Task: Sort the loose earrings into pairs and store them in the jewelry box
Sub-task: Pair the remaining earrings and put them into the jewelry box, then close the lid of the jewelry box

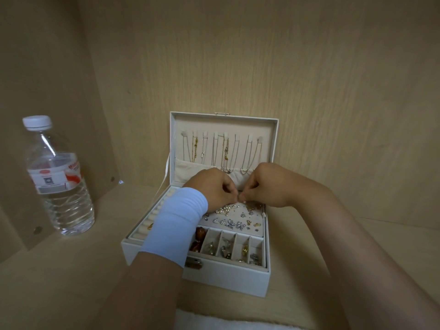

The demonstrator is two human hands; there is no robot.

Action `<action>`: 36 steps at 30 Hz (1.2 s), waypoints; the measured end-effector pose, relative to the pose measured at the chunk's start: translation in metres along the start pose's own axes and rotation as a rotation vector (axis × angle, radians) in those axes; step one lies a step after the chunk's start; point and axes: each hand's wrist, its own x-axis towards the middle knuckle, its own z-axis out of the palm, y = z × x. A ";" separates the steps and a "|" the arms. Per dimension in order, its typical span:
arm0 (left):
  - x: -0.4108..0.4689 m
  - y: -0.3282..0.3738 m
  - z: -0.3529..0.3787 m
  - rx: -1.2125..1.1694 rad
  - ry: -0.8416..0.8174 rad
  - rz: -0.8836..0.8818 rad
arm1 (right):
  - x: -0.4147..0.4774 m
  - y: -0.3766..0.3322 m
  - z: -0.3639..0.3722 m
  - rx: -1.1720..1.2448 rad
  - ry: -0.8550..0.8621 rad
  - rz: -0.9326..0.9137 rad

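One white jewelry box [228, 279] stands open on the wooden shelf [71, 270], about midway along it and close to the back wall, with its lid [275, 139] upright. Both hands are over the far part of the box. The left hand [214, 186], with one pale blue wristband [173, 225] on its wrist, and the right hand [269, 186] meet fingertip to fingertip. All the fingers are curled in, nipping a tiny piece [240, 197] between them, too small to name.

Just below the hands lies the earring pad [257, 231], holding a cluster of pearl earrings [223, 210] and a scatter of silver sparkly ones [232, 223] — too many and too fine to count. Along the near edge of the box runs a row of small compartments [253, 246]; five show, each with a few pieces inside, the leftmost partly behind the wrist and holding two amber-brown pieces [198, 233]. Ring rolls [152, 215] line the box's left side, with one gold ring [150, 226] tucked in.

In the lid, thin necklaces [226, 148] hang from eight hooks.

One capped water bottle [59, 182] stands upright by the shelf's left edge — well apart from the box.
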 end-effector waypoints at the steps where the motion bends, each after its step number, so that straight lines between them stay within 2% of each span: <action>1: 0.000 0.000 0.000 -0.003 0.001 0.000 | 0.001 0.001 0.001 0.009 0.000 0.004; 8: 0.001 -0.003 -0.001 -0.091 0.038 0.022 | 0.002 0.001 0.001 0.104 0.057 0.012; 12: -0.003 -0.003 -0.015 -0.290 0.221 0.052 | -0.009 -0.001 -0.015 0.232 0.300 0.006; 15: -0.004 -0.006 -0.031 -0.330 0.422 0.061 | -0.021 -0.003 -0.024 0.351 0.502 0.018; 19: -0.006 -0.009 -0.050 -0.324 0.597 -0.054 | -0.028 0.004 -0.033 0.337 0.659 0.049; 21: -0.005 -0.012 -0.059 -0.314 0.604 -0.104 | -0.027 0.006 -0.036 0.301 0.656 0.069; 24: 0.000 -0.017 -0.071 -0.309 0.513 -0.111 | -0.025 0.002 -0.038 0.307 0.597 0.108; 28: 0.002 -0.016 -0.086 -0.344 0.386 -0.079 | -0.017 -0.002 -0.042 0.465 0.505 0.102; 33: -0.014 -0.019 -0.101 -0.345 0.429 -0.087 | -0.025 -0.014 -0.049 0.498 0.546 0.094; 36: -0.029 -0.023 -0.107 -0.262 0.453 -0.095 | -0.039 -0.018 -0.053 0.481 0.539 0.095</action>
